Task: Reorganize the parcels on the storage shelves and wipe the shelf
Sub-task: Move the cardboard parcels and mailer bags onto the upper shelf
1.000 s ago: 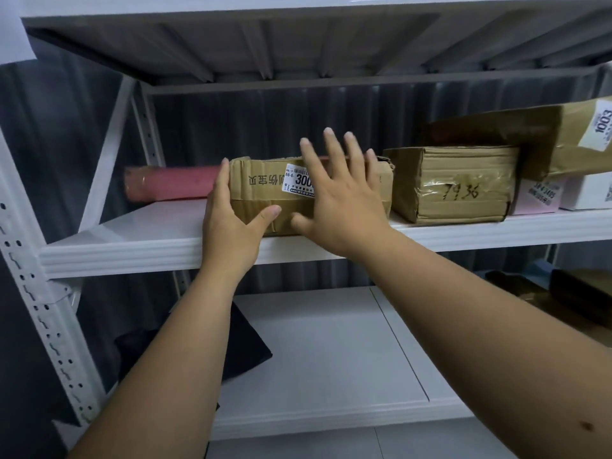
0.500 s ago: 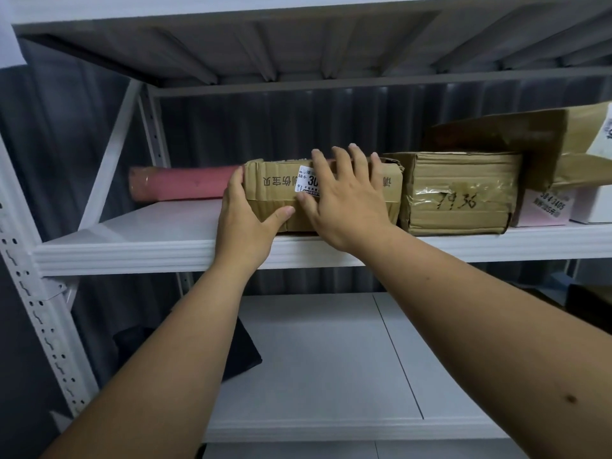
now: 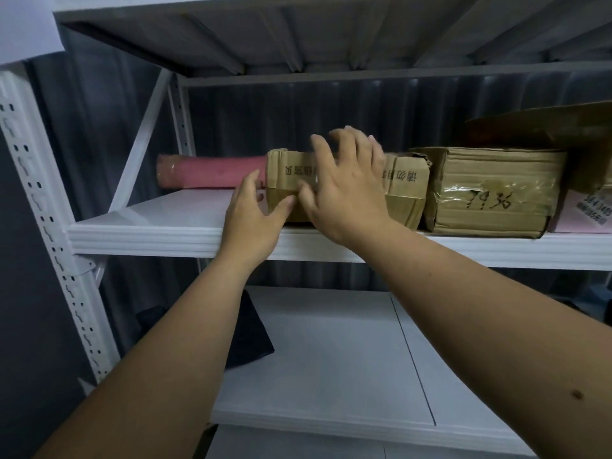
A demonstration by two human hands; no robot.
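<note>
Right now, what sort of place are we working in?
Probably a parcel storeroom: white metal shelving with perforated uprights, taped cardboard parcels bearing handwritten numbers and labels, and a corrugated metal wall behind.

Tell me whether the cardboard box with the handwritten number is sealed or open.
Sealed, as far as shows. The cardboard box lies flat on the shelf, glossy clear tape wrapped across its front over the number; no flap stands up.

Both hands (image 3: pixel 344 190) raised (fingers spread)
</note>
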